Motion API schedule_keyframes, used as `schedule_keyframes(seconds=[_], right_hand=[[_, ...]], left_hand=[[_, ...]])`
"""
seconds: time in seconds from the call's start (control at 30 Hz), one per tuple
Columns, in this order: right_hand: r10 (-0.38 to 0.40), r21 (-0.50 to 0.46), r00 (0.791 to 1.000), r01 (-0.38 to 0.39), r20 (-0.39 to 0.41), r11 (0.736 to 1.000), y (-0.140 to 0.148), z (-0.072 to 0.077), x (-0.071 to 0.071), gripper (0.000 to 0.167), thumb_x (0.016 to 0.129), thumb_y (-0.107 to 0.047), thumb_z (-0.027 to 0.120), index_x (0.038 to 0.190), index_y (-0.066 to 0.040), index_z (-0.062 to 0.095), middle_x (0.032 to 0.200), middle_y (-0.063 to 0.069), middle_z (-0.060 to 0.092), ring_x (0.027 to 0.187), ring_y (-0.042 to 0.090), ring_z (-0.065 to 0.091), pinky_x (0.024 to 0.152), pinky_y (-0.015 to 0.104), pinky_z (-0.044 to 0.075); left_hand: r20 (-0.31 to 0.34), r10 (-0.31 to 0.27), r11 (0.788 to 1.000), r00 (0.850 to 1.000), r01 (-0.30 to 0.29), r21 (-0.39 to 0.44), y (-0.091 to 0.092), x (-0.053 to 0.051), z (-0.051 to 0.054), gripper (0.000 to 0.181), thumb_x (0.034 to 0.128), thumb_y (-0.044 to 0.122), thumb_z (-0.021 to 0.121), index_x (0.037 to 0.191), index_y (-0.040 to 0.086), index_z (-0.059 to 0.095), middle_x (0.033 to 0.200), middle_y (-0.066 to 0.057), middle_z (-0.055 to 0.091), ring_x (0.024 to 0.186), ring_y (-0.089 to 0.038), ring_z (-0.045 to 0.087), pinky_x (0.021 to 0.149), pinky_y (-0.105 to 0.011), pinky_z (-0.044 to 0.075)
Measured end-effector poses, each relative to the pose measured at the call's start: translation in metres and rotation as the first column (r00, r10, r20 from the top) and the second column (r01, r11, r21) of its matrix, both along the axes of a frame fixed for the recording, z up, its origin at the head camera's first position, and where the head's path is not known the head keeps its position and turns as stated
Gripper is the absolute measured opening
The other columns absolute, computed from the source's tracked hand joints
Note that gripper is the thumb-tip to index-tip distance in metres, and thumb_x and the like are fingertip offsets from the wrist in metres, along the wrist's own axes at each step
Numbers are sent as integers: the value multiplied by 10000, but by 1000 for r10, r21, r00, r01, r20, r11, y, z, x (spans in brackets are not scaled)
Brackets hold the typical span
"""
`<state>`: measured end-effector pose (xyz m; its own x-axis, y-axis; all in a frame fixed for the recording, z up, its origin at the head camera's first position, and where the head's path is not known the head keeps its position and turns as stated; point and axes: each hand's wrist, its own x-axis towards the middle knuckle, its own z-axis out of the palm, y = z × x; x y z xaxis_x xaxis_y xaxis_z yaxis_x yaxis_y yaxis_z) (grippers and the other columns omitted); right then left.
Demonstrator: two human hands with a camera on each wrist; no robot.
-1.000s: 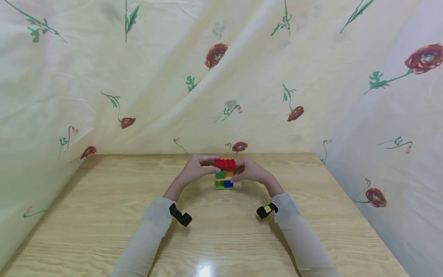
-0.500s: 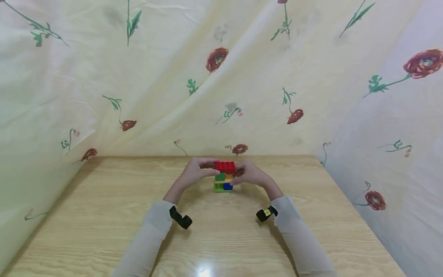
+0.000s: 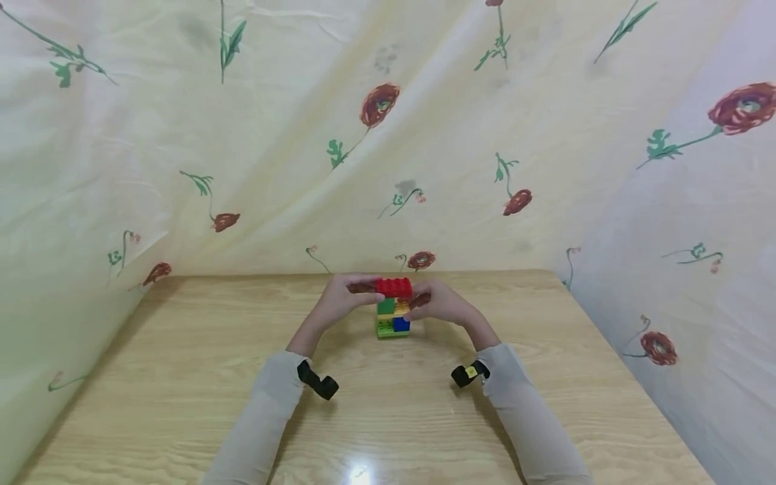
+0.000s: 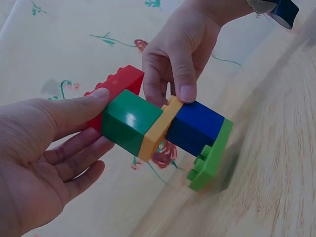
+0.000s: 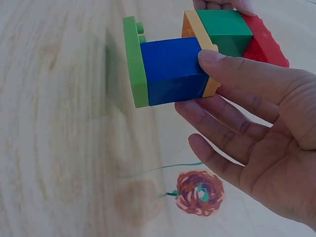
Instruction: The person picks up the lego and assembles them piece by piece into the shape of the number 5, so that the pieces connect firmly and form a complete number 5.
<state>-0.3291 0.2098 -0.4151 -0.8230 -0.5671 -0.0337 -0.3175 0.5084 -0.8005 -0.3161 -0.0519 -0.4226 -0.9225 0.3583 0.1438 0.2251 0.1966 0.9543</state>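
In the middle of the head view a stack of toy building bricks is held between my two hands. At its base is a light green plate (image 5: 135, 64); a blue brick (image 5: 173, 69) sits on one end of it. Above the blue brick lies an orange-yellow plate (image 4: 157, 131), which carries a green brick (image 4: 131, 121). A red brick (image 3: 394, 287) tops the stack. My left hand (image 3: 341, 300) pinches the red brick near the green one, thumb in front. With thumb and fingers, my right hand (image 3: 445, 303) grips the blue brick by the orange-yellow plate.
The stack is toward the far edge of a wooden table (image 3: 388, 417). A flowered cloth (image 3: 291, 135) hangs behind the table and along both sides. Each wrist wears a black camera strap.
The red brick's top now slants slightly in the head view, where it looked level before. Both hands keep their places on the stack.
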Motion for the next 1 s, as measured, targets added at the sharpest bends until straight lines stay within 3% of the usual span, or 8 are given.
schedule_keyframes(seconds=[0.27,0.63,0.83,1.0], right_hand=[[-48,0,999,48,1,999,2,10,3,312,887,-141,796,1170,-23,736,1188,152,740,1044,276,726,916,406,591],[-87,-26,996,88,7,996,0,12,5,366,897,-193,793,1215,-26,722,1245,140,722,1111,265,698,962,412,569],[-119,-77,992,121,30,990,-2,10,5,332,898,-176,789,1194,-37,732,1213,144,731,1071,258,706,939,394,579],[-122,-143,990,131,66,981,-1,4,6,352,908,-131,772,1215,28,704,1202,199,720,1002,235,721,878,391,603]], left_hand=[[40,77,995,996,-79,55,3,1,3,442,866,252,825,1267,97,722,1198,-113,750,1078,-239,724,934,-360,582],[72,155,985,985,-160,61,3,-1,9,426,886,254,809,1279,119,717,1223,-112,741,1121,-250,711,959,-366,571],[81,166,984,983,-170,52,1,-3,11,413,898,258,797,1278,118,716,1238,-106,735,1143,-254,701,971,-369,564],[88,163,984,983,-168,51,1,-6,8,415,907,276,786,1285,123,712,1248,-109,731,1159,-265,693,994,-414,553]])
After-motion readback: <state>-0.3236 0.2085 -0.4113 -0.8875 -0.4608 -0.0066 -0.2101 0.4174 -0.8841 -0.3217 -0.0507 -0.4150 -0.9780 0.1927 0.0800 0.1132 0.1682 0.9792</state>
